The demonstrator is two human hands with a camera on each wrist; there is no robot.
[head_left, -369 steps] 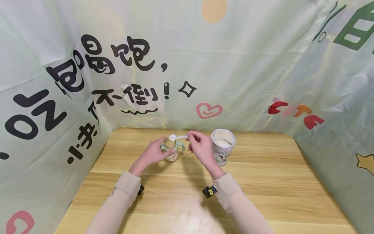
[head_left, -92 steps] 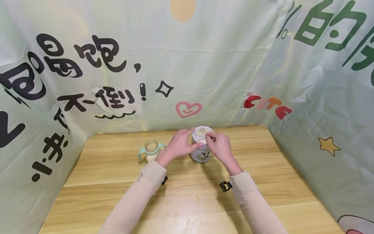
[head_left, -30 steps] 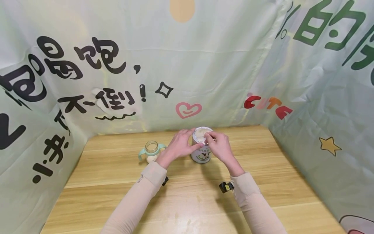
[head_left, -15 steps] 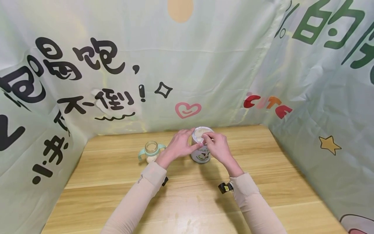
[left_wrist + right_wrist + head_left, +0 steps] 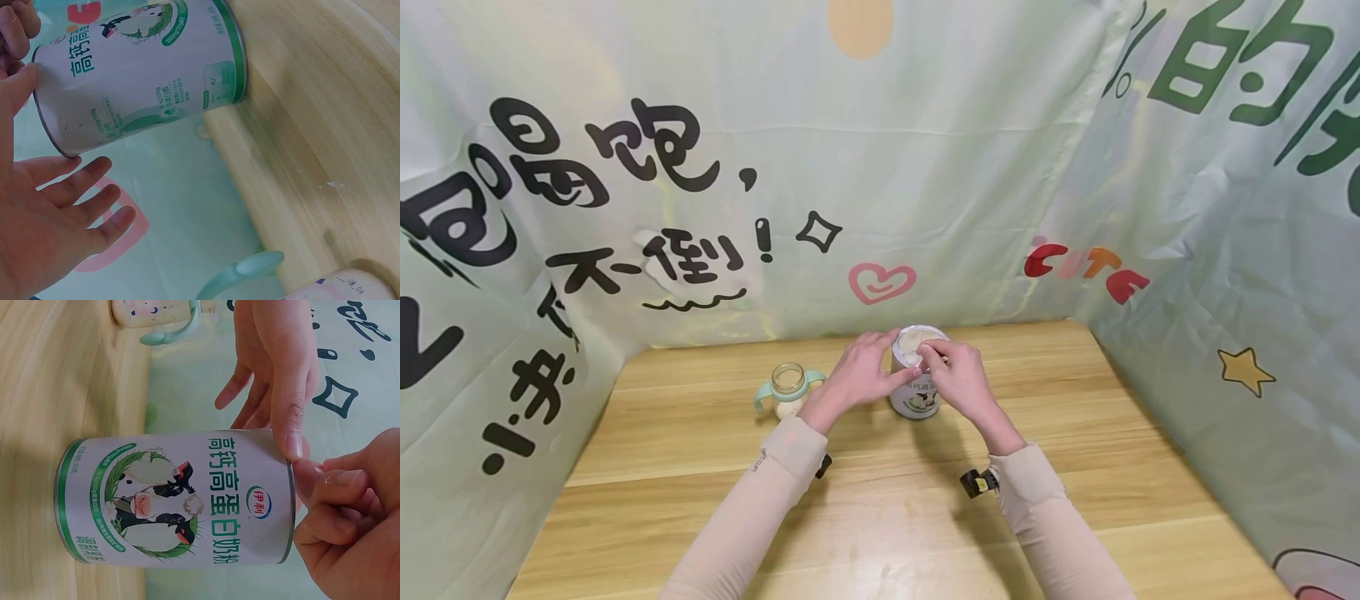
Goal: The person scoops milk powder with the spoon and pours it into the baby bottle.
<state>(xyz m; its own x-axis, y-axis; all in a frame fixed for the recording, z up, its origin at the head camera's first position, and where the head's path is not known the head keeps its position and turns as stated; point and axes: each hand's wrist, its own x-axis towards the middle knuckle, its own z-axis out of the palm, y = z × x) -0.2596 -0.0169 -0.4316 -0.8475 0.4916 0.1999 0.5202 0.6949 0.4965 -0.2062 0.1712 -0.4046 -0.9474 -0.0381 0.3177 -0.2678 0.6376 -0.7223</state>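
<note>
A white and green milk powder can with a cow picture stands unlidded at the table's back. My left hand holds it at the top rim between thumb and index finger, the other fingers spread off its side. My right hand is over the opening, thumb and fingers curled together in a pinch on the scoop, which is hidden in the can and behind the fingers. Left of the can is a baby bottle with mint handles, uncapped, partly behind my left wrist.
Both stand on a wooden table. Printed fabric walls enclose it at the back and both sides. A little white powder lies on the tabletop near the bottle.
Earlier, my left hand held the bottle while my right held the white scoop over it; both hands have since moved to the can. In the last second the right hand shifts slightly left.
</note>
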